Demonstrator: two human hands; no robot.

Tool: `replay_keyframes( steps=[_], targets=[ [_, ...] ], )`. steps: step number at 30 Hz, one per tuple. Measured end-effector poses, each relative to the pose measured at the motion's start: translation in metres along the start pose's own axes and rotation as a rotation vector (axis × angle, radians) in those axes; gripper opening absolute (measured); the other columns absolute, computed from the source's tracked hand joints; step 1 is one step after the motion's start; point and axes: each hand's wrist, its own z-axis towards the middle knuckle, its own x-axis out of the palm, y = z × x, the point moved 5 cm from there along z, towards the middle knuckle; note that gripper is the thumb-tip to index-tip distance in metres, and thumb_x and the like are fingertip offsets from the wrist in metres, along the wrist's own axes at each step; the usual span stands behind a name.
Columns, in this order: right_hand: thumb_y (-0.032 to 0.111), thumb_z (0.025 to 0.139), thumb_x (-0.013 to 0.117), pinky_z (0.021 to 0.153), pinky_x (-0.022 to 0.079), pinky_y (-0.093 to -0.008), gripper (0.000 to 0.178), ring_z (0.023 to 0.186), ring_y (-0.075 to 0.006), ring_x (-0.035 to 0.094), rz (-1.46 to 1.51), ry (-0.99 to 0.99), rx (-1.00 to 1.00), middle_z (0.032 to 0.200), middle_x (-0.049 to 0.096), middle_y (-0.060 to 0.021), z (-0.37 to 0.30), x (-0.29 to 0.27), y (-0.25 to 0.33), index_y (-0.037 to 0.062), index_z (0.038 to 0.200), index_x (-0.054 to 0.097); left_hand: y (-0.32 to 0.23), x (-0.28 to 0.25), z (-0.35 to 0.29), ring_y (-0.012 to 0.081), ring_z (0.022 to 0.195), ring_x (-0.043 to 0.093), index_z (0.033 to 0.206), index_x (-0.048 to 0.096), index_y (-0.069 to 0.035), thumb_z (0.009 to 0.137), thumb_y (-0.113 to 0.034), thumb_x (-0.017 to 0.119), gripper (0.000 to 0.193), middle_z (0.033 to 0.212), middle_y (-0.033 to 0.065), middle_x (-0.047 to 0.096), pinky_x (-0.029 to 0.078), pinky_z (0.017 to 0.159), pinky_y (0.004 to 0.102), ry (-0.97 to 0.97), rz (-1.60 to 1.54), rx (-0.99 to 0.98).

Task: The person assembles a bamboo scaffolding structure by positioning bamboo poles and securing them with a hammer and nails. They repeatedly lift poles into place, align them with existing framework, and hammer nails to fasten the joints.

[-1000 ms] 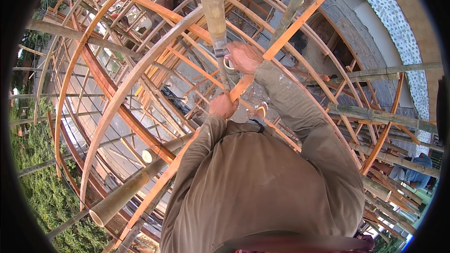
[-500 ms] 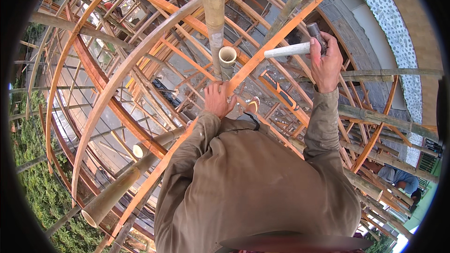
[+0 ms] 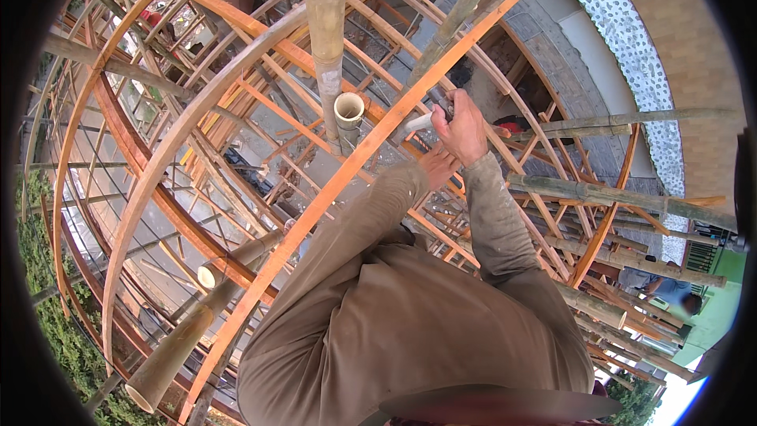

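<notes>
My right hand (image 3: 464,128) is closed round a hammer near its dark metal head (image 3: 437,95), and the pale handle (image 3: 419,123) sticks out to the left. Just below it, my left hand (image 3: 438,166) reaches across to the right with its fingers stretched out. Part of those fingers is hidden by the right hand. Close to the left fingertips shows a bit of an orange-and-black tool (image 3: 411,144), mostly covered. A long orange-brown timber strip (image 3: 339,181) slants past both hands on their left.
An upright bamboo pole (image 3: 323,24) and a cut bamboo end (image 3: 349,107) stand ahead. A curved wooden rib (image 3: 169,130) arches on the left. Bamboo poles (image 3: 583,189) cross at right. The ground lies below the open lattice. Another person (image 3: 670,292) is at far right.
My left hand has left the timber strip and moved right, beside the orange-and-black tool. My right hand has come left and down with the hammer. The view has shifted right.
</notes>
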Motion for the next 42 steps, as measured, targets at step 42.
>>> replay_keyframes(
  steps=[42],
  targets=[
    [0.017,0.098,0.070,0.075,0.059,-0.0383,0.050,0.089,-0.0279,0.076,0.071,-0.226,-0.051,0.109,0.074,-0.0261,0.010,-0.073,0.034,-0.0013,0.143,0.058,0.032,0.047,0.006,0.0279,0.120,0.059,0.121,0.066,-0.008,0.097,-0.017,0.054,0.029,0.118,0.0094,0.069,0.041,0.103,0.0428,0.443,0.141,-0.233]
  ],
)
